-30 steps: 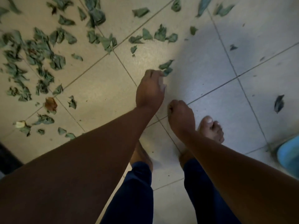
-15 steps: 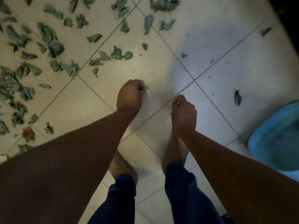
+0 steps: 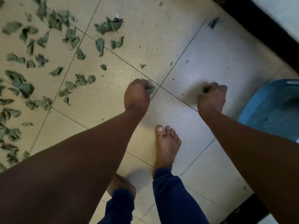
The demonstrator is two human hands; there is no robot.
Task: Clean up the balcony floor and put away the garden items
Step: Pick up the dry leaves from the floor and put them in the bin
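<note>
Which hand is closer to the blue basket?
The right hand. It hangs just left of the blue basket, fist closed on leaf bits. The left hand is farther away, beyond the right one, also gripping leaves.

Dry green leaves (image 3: 40, 65) scattered over the left floor tiles

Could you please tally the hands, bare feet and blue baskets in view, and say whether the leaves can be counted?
Hands: 2, left hand and right hand, each with a closed grip on leaves
Bare feet: 2
Blue basket: 1
Total: 5
Leaves scattered on the floor: too many and too blurred to count.
</note>
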